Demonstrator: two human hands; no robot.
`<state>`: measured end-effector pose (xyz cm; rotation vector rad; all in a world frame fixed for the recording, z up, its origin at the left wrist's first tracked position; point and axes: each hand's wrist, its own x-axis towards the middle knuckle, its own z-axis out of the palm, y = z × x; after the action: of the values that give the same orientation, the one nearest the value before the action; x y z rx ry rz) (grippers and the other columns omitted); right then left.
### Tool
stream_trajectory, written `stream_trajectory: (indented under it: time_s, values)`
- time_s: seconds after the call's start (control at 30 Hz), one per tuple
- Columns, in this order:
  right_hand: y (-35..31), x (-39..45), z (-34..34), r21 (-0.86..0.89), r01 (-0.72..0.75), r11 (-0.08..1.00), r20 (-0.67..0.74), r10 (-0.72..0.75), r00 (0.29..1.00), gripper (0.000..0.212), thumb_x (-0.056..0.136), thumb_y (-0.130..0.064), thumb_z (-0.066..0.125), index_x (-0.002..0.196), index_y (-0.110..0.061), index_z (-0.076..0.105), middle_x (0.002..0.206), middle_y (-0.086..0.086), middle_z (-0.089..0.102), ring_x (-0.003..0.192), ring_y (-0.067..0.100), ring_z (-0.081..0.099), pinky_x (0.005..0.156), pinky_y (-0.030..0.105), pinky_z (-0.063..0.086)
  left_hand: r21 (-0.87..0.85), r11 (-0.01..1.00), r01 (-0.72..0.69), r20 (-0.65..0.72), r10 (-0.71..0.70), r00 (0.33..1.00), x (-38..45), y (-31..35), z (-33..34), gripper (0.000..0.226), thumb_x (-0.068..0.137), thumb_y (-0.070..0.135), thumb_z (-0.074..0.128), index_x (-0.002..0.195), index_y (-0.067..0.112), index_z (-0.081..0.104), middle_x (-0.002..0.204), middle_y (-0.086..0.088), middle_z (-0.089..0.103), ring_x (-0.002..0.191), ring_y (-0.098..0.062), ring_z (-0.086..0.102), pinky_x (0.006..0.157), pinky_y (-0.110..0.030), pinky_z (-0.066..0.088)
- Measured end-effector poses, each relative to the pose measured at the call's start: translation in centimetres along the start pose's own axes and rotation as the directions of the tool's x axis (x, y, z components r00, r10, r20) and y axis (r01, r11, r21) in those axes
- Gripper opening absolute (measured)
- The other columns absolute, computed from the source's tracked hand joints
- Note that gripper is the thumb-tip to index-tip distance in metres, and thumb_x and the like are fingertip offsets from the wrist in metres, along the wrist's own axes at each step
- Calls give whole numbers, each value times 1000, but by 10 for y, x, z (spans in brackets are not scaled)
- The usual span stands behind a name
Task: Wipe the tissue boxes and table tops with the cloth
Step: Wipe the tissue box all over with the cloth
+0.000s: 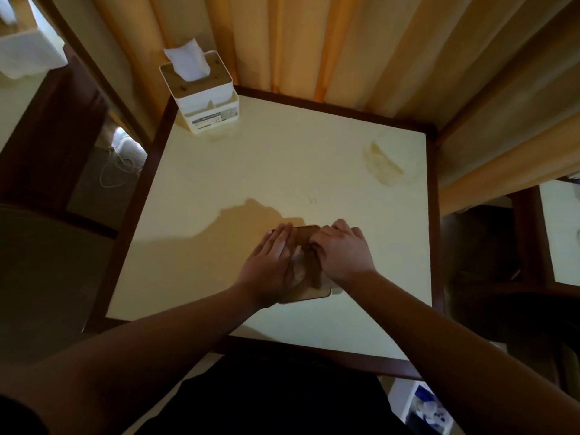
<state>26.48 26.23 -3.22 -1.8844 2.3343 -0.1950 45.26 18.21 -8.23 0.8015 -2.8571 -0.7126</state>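
A second tissue box (306, 296) with a wooden lid stands on the cream table top (251, 171) near the front middle, mostly covered by both hands. My left hand (273, 265) lies along its left side with straight fingers pressing on the lid. My right hand (343, 255) rests on the right side, fingers curled down over the lid beside the white tissue (298, 262). Another white tissue box (207, 98), also with a wooden lid and a tissue sticking up, stands at the far left corner. I see no cloth.
A faint ring-shaped stain (384, 161) marks the table's far right. Orange curtains (345, 42) hang behind the table. A dark wooden rim (434, 215) frames the top. Another table (561, 230) stands to the right, and a white cable (116, 171) lies on the floor at left.
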Motion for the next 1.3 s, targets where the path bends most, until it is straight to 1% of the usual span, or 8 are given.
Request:
stream_trajectory:
  time_s: [0.1, 0.2, 0.33, 0.5, 0.73, 0.93, 1.17, 1.3]
  values:
    - [-1, -24, -4, -27, 59, 998, 59, -58, 997, 17, 74, -23, 87, 78, -29, 73, 82, -11, 71, 91, 25, 65, 70, 37, 46, 43, 999, 6, -20, -5, 1000, 0, -3, 5, 70, 109, 48, 21, 157, -1, 34, 163, -21, 34, 154, -33, 28, 126, -47, 24]
    - [-1, -55, -6, -19, 119, 993, 166, -114, 980, 26, 65, -24, 90, 79, -29, 69, 89, -11, 70, 106, 28, 64, 75, 39, 46, 60, 998, 11, 0, -11, 1000, 1, -3, 5, 71, 103, 42, 26, 161, 2, 25, 168, -16, 24, 158, -27, 16, 129, -45, 18]
    - [0, -81, -7, -2, 175, 985, 142, -173, 975, 15, 76, -27, 84, 80, -31, 70, 83, -13, 67, 95, 26, 63, 72, 38, 47, 76, 997, -3, -3, 3, 1000, 0, -3, 3, 74, 102, 45, 25, 162, 2, 22, 170, -14, 21, 159, -25, 11, 129, -38, 7]
    - [7, -55, -3, -113, 133, 985, 120, -120, 985, 21, 69, -34, 89, 82, -32, 73, 84, -12, 71, 91, 25, 65, 80, 40, 46, 51, 999, 3, 3, -3, 1000, 2, 0, 1, 73, 102, 45, 21, 161, 2, 26, 168, -17, 25, 158, -29, 18, 129, -41, 11]
    - [5, 11, 8, -94, 3, 996, -93, -12, 996, 6, 87, -24, 77, 89, -30, 77, 89, -8, 74, 94, 27, 64, 79, 40, 46, 15, 1000, -6, -15, 7, 1000, 1, 2, -1, 83, 106, 56, 5, 155, -2, 39, 161, -23, 38, 152, -36, 32, 126, -49, 24]
    - [2, 6, 14, 1, -91, 996, -99, 90, 991, 13, 92, -20, 71, 100, -28, 78, 101, -6, 76, 97, 30, 66, 75, 40, 50, 26, 1000, -13, -97, 15, 995, -1, -1, 6, 66, 103, 44, 45, 154, 1, 42, 159, -22, 41, 151, -36, 34, 125, -49, 28]
    - [-2, -38, 2, -41, 4, 999, 5, -4, 1000, 11, 83, -20, 77, 83, -30, 75, 92, -5, 73, 97, 28, 67, 72, 36, 48, 58, 998, 10, -26, -8, 1000, 0, -2, 5, 76, 106, 54, 13, 162, 3, 25, 168, -17, 26, 157, -29, 18, 129, -40, 10]
    - [0, -77, 6, -53, 113, 992, 69, -109, 992, 14, 78, -21, 82, 86, -27, 73, 98, -5, 73, 112, 30, 68, 73, 38, 52, 81, 997, -21, -36, 24, 999, 0, -5, 7, 71, 101, 41, 29, 159, -1, 29, 166, -19, 29, 156, -31, 21, 127, -48, 23]
